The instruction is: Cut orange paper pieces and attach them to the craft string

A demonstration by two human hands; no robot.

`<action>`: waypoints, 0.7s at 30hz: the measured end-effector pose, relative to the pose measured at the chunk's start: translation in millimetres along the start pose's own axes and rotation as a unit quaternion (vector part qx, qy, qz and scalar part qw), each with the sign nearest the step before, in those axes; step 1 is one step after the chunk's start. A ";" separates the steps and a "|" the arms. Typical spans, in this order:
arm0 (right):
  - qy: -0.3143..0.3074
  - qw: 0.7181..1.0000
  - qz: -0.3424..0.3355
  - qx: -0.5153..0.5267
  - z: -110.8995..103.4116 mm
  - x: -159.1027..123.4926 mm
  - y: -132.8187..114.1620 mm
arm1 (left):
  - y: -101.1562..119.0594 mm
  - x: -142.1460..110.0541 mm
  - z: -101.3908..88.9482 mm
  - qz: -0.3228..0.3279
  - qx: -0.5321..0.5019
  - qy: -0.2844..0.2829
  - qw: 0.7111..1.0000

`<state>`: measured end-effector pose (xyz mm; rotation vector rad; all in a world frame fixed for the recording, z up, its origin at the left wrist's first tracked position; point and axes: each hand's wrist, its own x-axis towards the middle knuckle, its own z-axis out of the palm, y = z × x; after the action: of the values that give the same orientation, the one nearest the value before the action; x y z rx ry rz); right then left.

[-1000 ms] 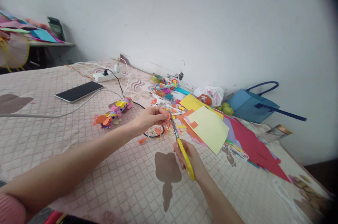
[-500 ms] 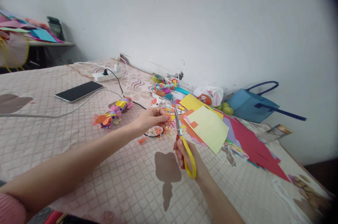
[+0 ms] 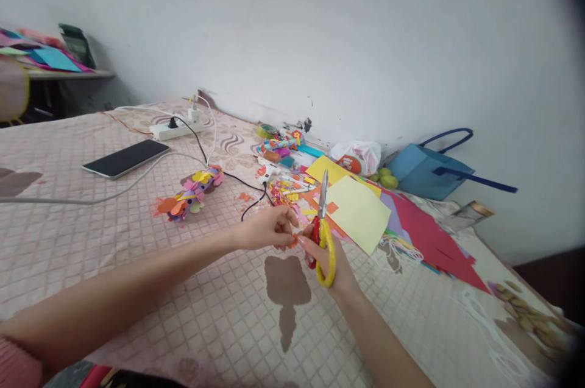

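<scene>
Between the fingertips of my left hand (image 3: 269,228) is a small orange paper piece (image 3: 295,240). My right hand (image 3: 333,260) has a pair of scissors (image 3: 323,211) with red and yellow handles hooked in it, blades together and pointing up and away. The thumb and finger of that hand also reach to the orange piece, so the two hands meet there. Just beyond them lie colourful paper scraps (image 3: 292,192) and a white glue gun (image 3: 265,172). A cylinder covered in paper petals (image 3: 192,194) rests to the left.
Paper sheets, among them a pale yellow sheet (image 3: 359,214) and a red sheet (image 3: 434,239), spread to the right. A blue bag (image 3: 425,172) stands by the wall. A tablet-like black device (image 3: 127,158), a power strip (image 3: 177,129) and cables lie on the left.
My right hand has come up to my left, and both now touch the orange piece. The scissors have tilted more upright, away from the piece. The view has shifted slightly.
</scene>
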<state>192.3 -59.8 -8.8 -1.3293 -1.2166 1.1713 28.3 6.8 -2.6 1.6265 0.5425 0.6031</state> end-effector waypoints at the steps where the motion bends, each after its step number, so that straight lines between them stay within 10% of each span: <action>1: -0.005 1.000 0.001 -0.004 0.2 0.2 0.4 | -0.6 -0.7 1.4 0.002 0.011 -0.012 1.000; 21: 0.042 0.998 -0.032 0.047 -2.8 3.1 8.2 | -4.0 2.7 9.0 -0.085 -0.094 0.037 0.991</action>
<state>195.9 -57.3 -16.9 -1.2485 -1.1231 1.1019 36.2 2.4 -7.3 1.3695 0.6527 0.5723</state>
